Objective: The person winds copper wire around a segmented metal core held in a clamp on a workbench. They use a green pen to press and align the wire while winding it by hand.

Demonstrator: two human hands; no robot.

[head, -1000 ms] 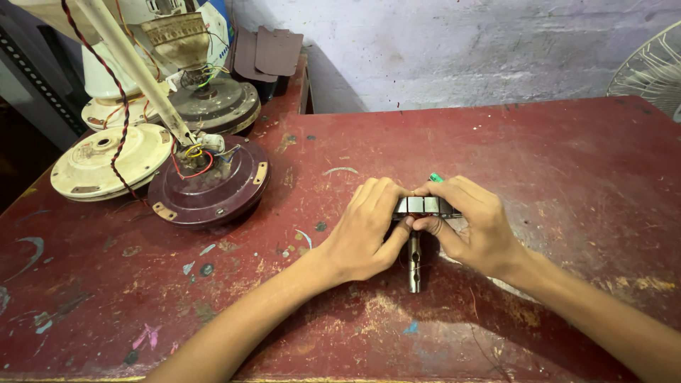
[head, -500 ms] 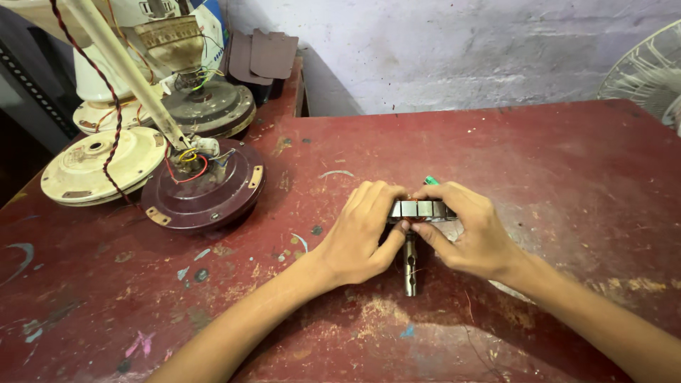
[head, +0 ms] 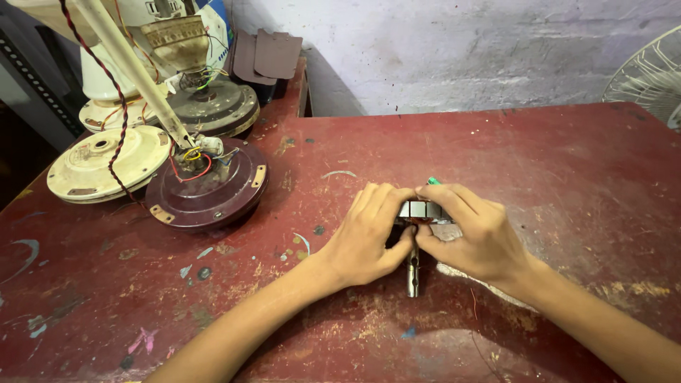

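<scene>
A small metal motor core with a steel shaft lies on the worn red table. Both my hands grip it. My left hand wraps its left side, thumb pressed near the shaft. My right hand covers its right side, fingers over the top. The shaft points toward me between the thumbs. A small green tip shows just behind my right fingers. Most of the core is hidden by my fingers.
A maroon ceiling fan motor with coloured wires and a cream down rod sits at the left. A cream motor housing and a dusty grey one stand behind it. A fan guard shows at the right edge.
My hands stay on the core in much the same grip. The view has shifted slightly.
</scene>
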